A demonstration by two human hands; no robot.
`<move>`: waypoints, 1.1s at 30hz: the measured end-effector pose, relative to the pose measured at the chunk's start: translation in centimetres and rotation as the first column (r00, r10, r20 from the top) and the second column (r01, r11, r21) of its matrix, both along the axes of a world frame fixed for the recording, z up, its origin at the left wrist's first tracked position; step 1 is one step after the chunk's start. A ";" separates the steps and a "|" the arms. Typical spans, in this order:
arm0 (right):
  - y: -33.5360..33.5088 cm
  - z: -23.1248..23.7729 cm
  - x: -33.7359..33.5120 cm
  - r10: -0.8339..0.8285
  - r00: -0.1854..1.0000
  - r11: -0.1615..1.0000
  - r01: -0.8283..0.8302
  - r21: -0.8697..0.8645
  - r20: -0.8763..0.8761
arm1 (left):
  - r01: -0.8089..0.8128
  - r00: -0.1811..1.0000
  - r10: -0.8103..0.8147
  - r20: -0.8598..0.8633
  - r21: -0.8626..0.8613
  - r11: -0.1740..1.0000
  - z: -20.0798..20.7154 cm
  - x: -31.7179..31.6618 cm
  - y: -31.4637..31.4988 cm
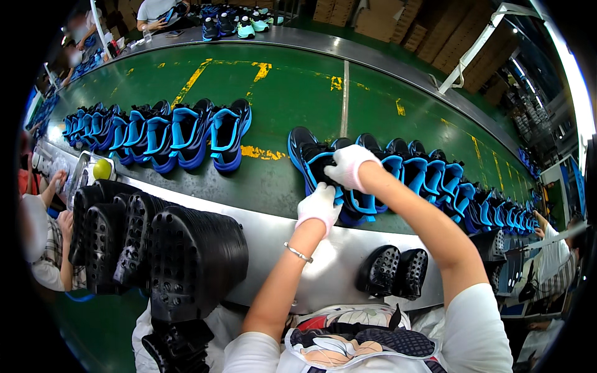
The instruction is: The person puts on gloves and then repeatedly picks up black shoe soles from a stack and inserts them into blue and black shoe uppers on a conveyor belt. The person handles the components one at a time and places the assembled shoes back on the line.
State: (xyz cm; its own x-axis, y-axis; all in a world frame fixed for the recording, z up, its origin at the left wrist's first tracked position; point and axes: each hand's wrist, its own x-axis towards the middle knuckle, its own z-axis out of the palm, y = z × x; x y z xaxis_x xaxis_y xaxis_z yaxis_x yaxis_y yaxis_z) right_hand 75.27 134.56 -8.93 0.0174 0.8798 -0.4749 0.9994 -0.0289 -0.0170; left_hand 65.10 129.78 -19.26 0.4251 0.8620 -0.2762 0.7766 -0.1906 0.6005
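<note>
We take the silver metal ledge (pixel 264 233) along the near side of the green work surface (pixel 273 93) as our landmark and read from left to right. Beside the ledge's left end we see a co-worker's hand (pixel 62 177), and close to that end a round yellow-green object (pixel 101 169). Along the ledge's near side stand nested stacks of black perforated pieces (pixel 193 261). Beyond the ledge runs a left row of shoes (pixel 152 138), dark blue with bright blue linings; well beyond it, past the green surface, we find a few more shoes (pixel 245 27). Just beyond the ledge's middle lies the handled shoe (pixel 313 160), black and blue, its toe pointing away from the ledge. The white-gloved left hand (pixel 319 207) reaches across the ledge to its heel end, fingers drawn narrow; the gloved right hand (pixel 351 166) is at its opening, fingers curled. We cannot tell whether either hand pinches the material. On the ledge, right of the left forearm, rest two smaller black pieces (pixel 380 270). Beyond the ledge, a right row of shoes (pixel 435 177) curves away toward a second co-worker's hand (pixel 541 221).
</note>
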 end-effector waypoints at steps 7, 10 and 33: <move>3.5 -9.5 0.4 0.046 0.974 0.992 -0.018 0.128 -0.220 | 0.062 0.967 -0.117 -0.227 -0.238 0.969 -0.9 2.0 4.1; 4.9 -13.1 1.2 0.028 0.957 0.975 0.037 0.219 -0.290 | 0.086 0.962 -0.140 -0.234 -0.228 0.970 -1.2 2.1 4.2; -21.4 1.6 13.0 -0.081 0.779 0.875 0.355 0.331 -0.621 | -0.211 0.932 0.337 -0.131 0.562 0.800 -0.7 -4.4 3.2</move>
State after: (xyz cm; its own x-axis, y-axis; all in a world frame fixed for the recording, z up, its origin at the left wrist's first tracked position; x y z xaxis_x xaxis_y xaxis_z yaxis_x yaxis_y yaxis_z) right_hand 88.28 113.18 -7.34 0.0806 0.9951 -0.0574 0.7598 -0.0986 -0.6426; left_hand 60.75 133.03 -20.00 0.1335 0.9701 0.2029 0.9407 -0.1884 0.2819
